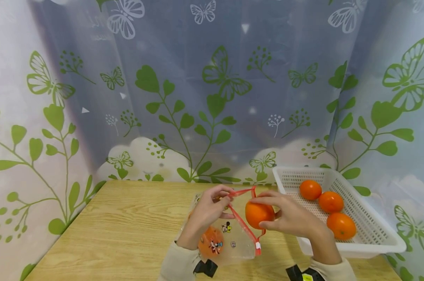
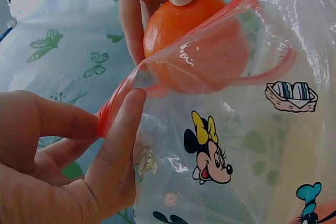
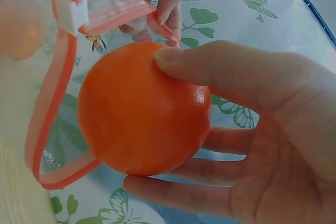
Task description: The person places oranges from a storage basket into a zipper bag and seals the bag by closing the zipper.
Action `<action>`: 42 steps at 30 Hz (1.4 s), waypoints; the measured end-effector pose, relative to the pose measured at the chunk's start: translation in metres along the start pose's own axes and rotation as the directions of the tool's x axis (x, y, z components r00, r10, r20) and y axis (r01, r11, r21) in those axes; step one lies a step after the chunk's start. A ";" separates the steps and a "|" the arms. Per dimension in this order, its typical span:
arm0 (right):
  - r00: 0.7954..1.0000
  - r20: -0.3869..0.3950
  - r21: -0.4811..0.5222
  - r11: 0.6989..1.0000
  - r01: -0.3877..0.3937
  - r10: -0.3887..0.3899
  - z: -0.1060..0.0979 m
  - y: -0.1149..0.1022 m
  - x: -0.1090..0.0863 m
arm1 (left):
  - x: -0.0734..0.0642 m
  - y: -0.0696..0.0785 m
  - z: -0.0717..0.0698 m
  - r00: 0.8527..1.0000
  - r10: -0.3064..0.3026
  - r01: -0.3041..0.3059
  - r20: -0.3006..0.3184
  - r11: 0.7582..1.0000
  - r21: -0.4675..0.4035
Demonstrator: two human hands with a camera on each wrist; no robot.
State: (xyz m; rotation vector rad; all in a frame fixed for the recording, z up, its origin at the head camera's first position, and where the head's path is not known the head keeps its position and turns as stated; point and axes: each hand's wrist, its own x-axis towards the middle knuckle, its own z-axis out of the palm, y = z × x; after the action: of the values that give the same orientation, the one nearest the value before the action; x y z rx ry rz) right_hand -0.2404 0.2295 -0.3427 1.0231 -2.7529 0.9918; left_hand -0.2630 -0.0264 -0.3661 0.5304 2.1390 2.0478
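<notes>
My left hand [image 1: 210, 208] pinches the red zip edge of a clear plastic zip bag [image 2: 247, 145] printed with cartoon figures. The bag's mouth is spread wide, and its white slider [image 3: 72, 15] sits at one end of the red strip. In my right hand [image 1: 293, 214] is an orange [image 3: 144, 108], gripped between thumb and fingers right at the open mouth. Through the film in the left wrist view, part of this orange shows behind the bag's near edge. Another orange [image 1: 211, 240] lies inside the bag, low on its left side.
A white plastic basket [image 1: 377, 234] with slotted walls stands on the right of the wooden table [image 1: 127, 218]. It holds three oranges [image 1: 330, 201]. A curtain [image 1: 184, 78] printed with leaves and butterflies closes off the back and both sides.
</notes>
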 end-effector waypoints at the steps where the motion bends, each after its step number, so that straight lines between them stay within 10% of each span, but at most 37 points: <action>1: 1.000 0.002 0.005 1.000 -0.005 0.005 0.001 0.000 0.000 | 0.000 0.000 0.000 1.000 0.004 -0.004 0.000 1.000 0.000; 42: 0.999 0.041 0.045 0.999 -0.016 0.015 0.008 -0.002 0.004 | -0.002 0.005 -0.006 0.999 0.014 -0.015 -0.043 1.000 -0.022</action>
State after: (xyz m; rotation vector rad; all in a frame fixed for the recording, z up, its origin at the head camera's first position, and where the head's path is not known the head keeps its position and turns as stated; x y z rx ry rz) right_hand -0.2414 0.2216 -0.3470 1.0411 -2.7875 1.0513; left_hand -0.2626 -0.0331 -0.3610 0.5052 2.1388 2.1067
